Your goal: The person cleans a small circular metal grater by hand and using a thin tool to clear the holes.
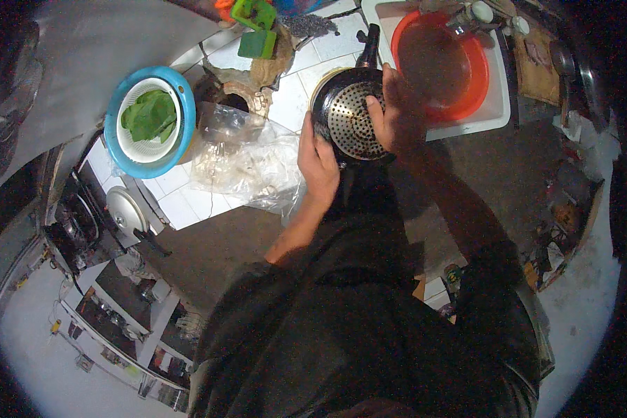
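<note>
A black frying pan (363, 123) is turned over, its dotted metal base disc facing up and its handle (367, 49) pointing away from me. My left hand (320, 164) holds the pan's near left edge, fingers along the side. My right hand (392, 117) grips the right side, with the thumb lying over the base. A pale yellowish rim (318, 89) shows beneath the far left edge of the pan; what it belongs to is hidden. Left of the pan, crumpled clear plastic bags (251, 159) lie on the white tiled counter (287, 102).
A white strainer (127, 148) with green leaves (149, 116) sits in a blue basin (116, 157) on the left. An orange-red basin (480, 78) stands in the white sink (494, 117). A green sponge (257, 45) lies at the back. A lidded pot (125, 211) is at lower left.
</note>
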The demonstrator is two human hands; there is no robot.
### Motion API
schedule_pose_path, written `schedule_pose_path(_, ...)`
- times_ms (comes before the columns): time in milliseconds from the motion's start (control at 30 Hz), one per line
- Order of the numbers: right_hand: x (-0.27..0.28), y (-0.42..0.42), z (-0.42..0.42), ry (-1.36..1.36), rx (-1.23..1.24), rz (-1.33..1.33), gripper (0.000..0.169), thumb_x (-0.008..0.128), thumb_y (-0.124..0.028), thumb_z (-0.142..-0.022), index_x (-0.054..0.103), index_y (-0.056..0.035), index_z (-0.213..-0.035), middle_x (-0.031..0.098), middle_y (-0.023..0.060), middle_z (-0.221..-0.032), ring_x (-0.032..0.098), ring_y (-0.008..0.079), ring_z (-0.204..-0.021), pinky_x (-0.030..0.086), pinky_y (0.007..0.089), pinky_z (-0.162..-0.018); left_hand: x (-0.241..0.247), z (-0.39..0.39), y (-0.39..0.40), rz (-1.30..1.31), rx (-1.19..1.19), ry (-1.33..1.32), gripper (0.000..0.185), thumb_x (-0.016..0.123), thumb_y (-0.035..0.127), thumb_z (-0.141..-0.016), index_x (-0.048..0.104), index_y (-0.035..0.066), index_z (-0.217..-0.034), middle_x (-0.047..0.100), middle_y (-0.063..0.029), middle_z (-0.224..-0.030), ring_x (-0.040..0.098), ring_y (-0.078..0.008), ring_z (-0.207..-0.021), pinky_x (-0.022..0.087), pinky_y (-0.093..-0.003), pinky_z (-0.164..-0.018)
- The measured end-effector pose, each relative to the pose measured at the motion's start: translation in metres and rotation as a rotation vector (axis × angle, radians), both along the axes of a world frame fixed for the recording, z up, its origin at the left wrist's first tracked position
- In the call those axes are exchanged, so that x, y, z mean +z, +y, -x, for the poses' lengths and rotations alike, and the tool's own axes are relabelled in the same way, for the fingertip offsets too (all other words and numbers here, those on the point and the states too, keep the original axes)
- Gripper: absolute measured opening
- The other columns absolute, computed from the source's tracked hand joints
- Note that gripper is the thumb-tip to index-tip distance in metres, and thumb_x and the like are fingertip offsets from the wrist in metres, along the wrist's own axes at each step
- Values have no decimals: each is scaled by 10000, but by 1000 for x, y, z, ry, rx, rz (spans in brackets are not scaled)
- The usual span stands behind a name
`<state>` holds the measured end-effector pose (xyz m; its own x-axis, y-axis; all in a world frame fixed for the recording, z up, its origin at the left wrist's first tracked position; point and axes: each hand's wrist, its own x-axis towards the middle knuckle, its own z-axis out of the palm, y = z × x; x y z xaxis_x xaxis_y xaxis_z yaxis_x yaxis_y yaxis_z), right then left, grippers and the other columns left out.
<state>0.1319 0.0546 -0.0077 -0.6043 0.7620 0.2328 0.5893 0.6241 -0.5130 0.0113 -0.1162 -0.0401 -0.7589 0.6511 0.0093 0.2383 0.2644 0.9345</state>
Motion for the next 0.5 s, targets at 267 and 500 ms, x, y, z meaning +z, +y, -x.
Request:
schedule_pose_path(267,0,-1,-1,-26,-5,43,728,768,-187,-1032,456,71,-1638,616,318,-1515,615,512,-1383,473,568,-1181,4,29,33,67,-48,125,447,550,155,-1114,689,-66,-1477,783,-300,-1296,779,-379,-1171,589,-447,-1055)
schedule_pose_path(500,6,0,0,-55,-4,51,741,752,-197,-1040,436,69,-1654,615,314,-1508,608,509,-1378,476,574,-1166,29,78,116,179,-496,350,389,614,171,-1039,763,-35,-1334,788,-301,-1187,770,-473,-1096,614,-522,-990)
